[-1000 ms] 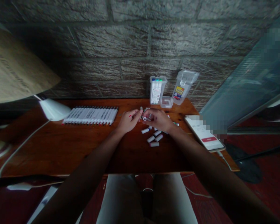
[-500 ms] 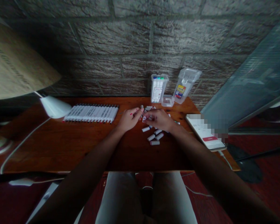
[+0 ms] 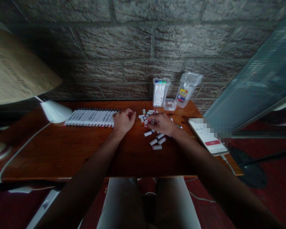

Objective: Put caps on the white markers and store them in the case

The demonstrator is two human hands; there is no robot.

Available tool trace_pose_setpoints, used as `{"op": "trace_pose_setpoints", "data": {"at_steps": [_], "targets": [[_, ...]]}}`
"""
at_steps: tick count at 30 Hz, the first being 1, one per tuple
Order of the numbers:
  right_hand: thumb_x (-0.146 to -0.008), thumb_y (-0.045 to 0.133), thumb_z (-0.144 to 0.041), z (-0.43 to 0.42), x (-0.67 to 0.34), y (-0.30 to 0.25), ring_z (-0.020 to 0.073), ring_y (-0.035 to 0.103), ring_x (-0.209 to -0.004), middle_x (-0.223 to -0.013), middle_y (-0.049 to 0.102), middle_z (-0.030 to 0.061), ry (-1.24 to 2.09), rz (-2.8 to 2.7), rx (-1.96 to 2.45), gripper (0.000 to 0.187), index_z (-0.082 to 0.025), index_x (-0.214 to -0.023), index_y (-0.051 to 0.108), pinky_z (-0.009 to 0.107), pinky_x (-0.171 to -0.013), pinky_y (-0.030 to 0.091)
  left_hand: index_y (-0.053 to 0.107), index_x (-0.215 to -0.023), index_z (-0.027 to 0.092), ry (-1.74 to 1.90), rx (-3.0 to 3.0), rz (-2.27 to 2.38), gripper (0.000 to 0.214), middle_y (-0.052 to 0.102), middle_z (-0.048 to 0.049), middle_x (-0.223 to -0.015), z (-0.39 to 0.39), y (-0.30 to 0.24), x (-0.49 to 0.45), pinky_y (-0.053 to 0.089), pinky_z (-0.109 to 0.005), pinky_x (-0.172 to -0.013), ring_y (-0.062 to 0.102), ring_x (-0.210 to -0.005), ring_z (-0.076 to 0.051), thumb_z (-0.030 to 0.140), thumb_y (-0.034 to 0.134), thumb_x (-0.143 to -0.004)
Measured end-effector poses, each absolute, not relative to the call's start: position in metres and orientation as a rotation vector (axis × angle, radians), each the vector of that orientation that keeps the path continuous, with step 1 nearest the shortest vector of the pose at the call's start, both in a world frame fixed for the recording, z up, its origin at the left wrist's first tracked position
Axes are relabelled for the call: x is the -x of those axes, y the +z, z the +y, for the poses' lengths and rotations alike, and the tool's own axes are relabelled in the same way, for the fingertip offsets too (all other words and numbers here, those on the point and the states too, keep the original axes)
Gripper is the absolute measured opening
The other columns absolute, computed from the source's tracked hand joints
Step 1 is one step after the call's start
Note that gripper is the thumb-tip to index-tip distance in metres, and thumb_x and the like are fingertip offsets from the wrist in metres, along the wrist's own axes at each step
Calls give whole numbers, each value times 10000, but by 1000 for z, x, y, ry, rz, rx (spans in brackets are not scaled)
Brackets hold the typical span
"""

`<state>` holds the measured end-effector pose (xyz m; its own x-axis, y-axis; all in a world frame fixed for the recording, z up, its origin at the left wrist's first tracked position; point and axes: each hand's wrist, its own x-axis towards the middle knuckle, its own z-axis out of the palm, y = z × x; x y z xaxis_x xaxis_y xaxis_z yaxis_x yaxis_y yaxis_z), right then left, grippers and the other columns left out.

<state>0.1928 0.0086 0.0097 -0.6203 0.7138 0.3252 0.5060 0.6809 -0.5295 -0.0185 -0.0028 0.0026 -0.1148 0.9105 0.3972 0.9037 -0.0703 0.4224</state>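
White marker pens with black ends [image 3: 92, 117] lie side by side in a row on the wooden table. At the row's right end, my left hand [image 3: 124, 121] has curled fingers and covers part of the last pens; whatever it grips is hidden. My right hand [image 3: 163, 123] pinches a white marker cap [image 3: 146, 123], its hollow end turned towards me. Loose caps are scattered around and below this hand, among them a white cap with a pinkish rim [image 3: 156, 147] and a white one with a blue edge [image 3: 148, 134].
Behind the caps stand a clear case holding several markers [image 3: 159, 95], its small clear lid [image 3: 170, 104] and a second clear case [image 3: 186, 90]. A phone [image 3: 208, 135] with a cable lies at the right. A lamp [image 3: 56, 111] stands left, before a brick wall [image 3: 138, 41].
My left hand has moved left, away from the caps to the right end of the marker row. My right hand stays over the caps with the cap between its fingers.
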Motion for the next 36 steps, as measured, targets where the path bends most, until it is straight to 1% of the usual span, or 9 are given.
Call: {"op": "trace_pose_setpoints", "data": {"at_steps": [4,9,11,14,19,23,27,32,36], "targets": [[-856,697,-238,9,-192,9,120,600,-639,-842,748,33,527,-2368,941,107,-165,-925,734,254,-641,436,702,-918,214,925,-2042,2082,221,773,-88,-945,-2,0,18,476,-397,-859,708,-907,-280,393,572,-925],[-858,688,-217,8,-191,11,140,642,-720,-859,752,34,557,-2364,952,92,-175,-926,732,261,-691,455,698,-943,188,947,-2082,1894,178,768,-93,-946,2,-5,19,517,-366,-854,711,-899,-257,305,565,-927],[-855,693,-216,9,-192,10,137,638,-713,-864,753,32,545,-2366,957,85,-179,-921,733,261,-690,453,699,-977,180,956,-2137,1852,159,763,-99,-996,3,-7,21,516,-376,-918,700,-967,-261,216,559,-910],[-855,705,-227,9,-191,8,128,615,-668,-859,749,40,512,-2355,964,95,-165,-920,736,257,-665,445,697,-1050,187,975,-2234,1810,261,735,-95,-1129,5,-7,23,471,-391,-1053,653,-1123,-256,90,538,-866],[-851,707,-201,8,-190,10,125,606,-659,-847,742,47,494,-2385,970,81,-151,-909,736,251,-651,431,665,-1200,177,882,-2211,1876,380,688,-112,-1272,4,-5,21,432,-393,-1123,610,-1226,-255,61,520,-868],[-862,694,-206,6,-191,13,131,611,-681,-844,740,42,481,-2394,963,66,-162,-896,730,258,-670,434,653,-1232,178,780,-2084,1994,345,726,-115,-1204,3,-4,22,475,-396,-1065,660,-1152,-266,165,575,-897],[-870,685,-224,5,-191,13,134,610,-682,-846,735,39,480,-2395,972,69,-174,-895,726,269,-678,439,695,-1145,174,796,-2038,2010,283,758,-127,-1101,5,-6,27,493,-428,-1019,693,-1075,-295,233,637,-875],[-889,656,-252,6,-191,12,141,613,-698,-841,732,31,455,-2416,963,86,-188,-881,712,284,-694,441,720,-1018,168,1235,-1745,1728,213,769,-99,-986,11,-7,26,524,-391,-961,720,-957,-248,225,709,-812],[-894,652,-274,6,-191,11,138,617,-708,-841,724,31,489,-2386,931,102,-185,-874,696,277,-697,441,690,-1062,168,1483,-1194,1339,259,761,-73,-1025,12,1,20,567,-345,-859,721,-870,-187,244,720,-815]]}}
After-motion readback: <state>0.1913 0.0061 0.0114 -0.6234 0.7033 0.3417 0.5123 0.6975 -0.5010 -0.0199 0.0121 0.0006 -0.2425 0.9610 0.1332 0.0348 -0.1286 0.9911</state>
